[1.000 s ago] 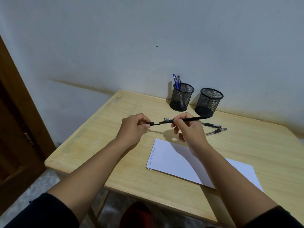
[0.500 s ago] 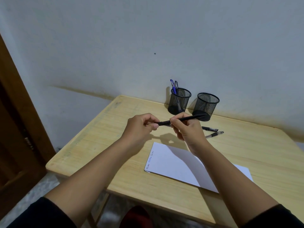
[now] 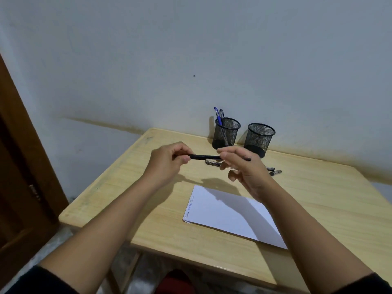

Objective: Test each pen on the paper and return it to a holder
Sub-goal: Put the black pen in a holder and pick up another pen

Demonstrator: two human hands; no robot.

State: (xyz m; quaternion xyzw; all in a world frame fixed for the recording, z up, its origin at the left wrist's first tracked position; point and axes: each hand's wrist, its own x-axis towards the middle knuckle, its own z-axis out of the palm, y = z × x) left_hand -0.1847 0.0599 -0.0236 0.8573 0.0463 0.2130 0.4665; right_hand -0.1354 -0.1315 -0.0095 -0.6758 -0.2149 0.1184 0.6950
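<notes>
Our left hand (image 3: 167, 161) now pinches the slim black plastic pen (image 3: 204, 157) by its near end, cap looks pushed back on. Our right hand (image 3: 244, 168) has loosened, fingers half uncurled, thumb and forefinger barely on the barrel. The white paper sheet (image 3: 229, 213) lies below. We judge the pen is headed next for the black mesh holder with blue pens (image 3: 227, 132) or the other black mesh holder (image 3: 260, 136).

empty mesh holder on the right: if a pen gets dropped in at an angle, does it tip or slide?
Probably light: the right mesh holder is open wire with nothing visible inside. Its solid dark base and squat shape should resist tipping. Sliding seems likelier, since the wooden table looks smooth. It stands apart from the left holder, so that would not brace it.
</notes>
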